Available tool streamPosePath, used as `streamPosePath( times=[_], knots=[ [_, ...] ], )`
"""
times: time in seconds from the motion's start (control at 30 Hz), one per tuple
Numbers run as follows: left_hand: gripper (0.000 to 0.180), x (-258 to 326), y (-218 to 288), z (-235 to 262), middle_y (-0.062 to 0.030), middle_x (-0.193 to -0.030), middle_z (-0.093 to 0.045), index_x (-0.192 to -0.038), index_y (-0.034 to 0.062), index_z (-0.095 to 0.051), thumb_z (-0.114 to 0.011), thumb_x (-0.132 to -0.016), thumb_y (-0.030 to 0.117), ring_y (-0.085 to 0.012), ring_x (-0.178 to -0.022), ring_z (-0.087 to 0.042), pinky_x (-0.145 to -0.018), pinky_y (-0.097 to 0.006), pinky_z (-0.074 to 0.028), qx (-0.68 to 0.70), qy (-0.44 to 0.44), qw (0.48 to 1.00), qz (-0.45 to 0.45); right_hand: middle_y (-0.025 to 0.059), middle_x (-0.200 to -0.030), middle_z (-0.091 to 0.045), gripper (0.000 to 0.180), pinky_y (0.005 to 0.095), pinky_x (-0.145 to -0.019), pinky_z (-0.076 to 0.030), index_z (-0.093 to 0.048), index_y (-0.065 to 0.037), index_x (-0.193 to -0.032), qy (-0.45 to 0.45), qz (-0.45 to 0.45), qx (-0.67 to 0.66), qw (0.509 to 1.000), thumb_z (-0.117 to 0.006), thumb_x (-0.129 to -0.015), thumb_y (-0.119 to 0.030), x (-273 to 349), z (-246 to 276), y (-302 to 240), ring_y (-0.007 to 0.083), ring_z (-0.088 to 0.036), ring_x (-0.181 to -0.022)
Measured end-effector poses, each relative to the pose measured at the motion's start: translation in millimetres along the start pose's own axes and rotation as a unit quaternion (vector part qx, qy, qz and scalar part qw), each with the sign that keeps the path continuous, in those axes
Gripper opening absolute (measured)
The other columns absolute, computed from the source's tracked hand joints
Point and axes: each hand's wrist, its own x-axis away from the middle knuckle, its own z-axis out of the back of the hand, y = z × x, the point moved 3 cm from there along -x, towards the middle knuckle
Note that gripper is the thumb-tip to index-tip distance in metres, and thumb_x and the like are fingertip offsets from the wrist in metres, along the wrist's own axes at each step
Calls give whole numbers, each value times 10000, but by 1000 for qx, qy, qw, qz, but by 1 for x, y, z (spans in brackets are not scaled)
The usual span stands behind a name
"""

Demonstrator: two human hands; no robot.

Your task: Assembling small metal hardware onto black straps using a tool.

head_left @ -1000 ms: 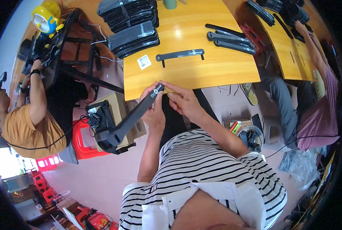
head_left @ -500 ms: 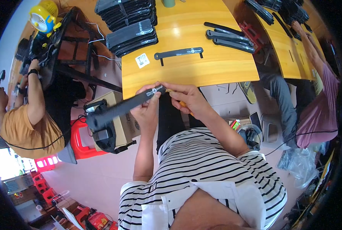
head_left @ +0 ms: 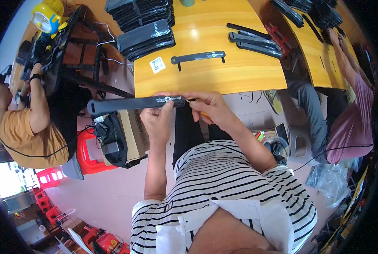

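Observation:
My left hand (head_left: 156,120) pinches a long black strap (head_left: 127,104) with white lettering near one end, held out level to the left in front of the table edge. The thumb presses on the lettered end. My right hand (head_left: 213,111) closes on a small tool with an orange handle (head_left: 204,114), its thin tip at the strap's right end. The tool's exact kind is mostly hidden by the fingers. On the table beyond, a similar black strap (head_left: 197,57) lies flat, with two short black tabs sticking out from under its near edge.
Stacks of black straps (head_left: 143,39) stand at the table's (head_left: 227,80) far left; several more straps (head_left: 256,41) lie at its right. A white label (head_left: 157,65) lies near the left edge. Co-workers sit at both sides. A red stool (head_left: 87,154) and a carton (head_left: 134,131) are below left.
The strap's far end has swung upward, so the strap now lies nearly level and its lettering faces me. My left hand has turned with it; my right hand stays at the strap's end.

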Motion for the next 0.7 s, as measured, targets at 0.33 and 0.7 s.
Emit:
streamPosePath(
  times=[0.33, 0.7],
  knots=[
    [203, -7, -17, 17, -139, -883, -639, -991, 1, -528, -506, -900, 182, -164, -782, -646, -704, -271, -549, 193, -102, 959, 182, 4, -575, -512, 326, 193, -373, -328, -534, -75, -1148, -54, 40, 94, 993, -506, -825, -41, 5, -3, -20, 54, -418, -406],
    [230, -6, -29, 5, -93, -891, -629, -1021, -12, -538, -520, -894, 179, -141, -778, -640, -710, -255, -551, 213, -150, 935, 241, 91, -695, -602, 334, 264, -590, -437, -610, -82, -1092, 22, 212, 281, 936, -541, -781, 17, 7, -3, -14, 155, -548, -595]
  ],
)
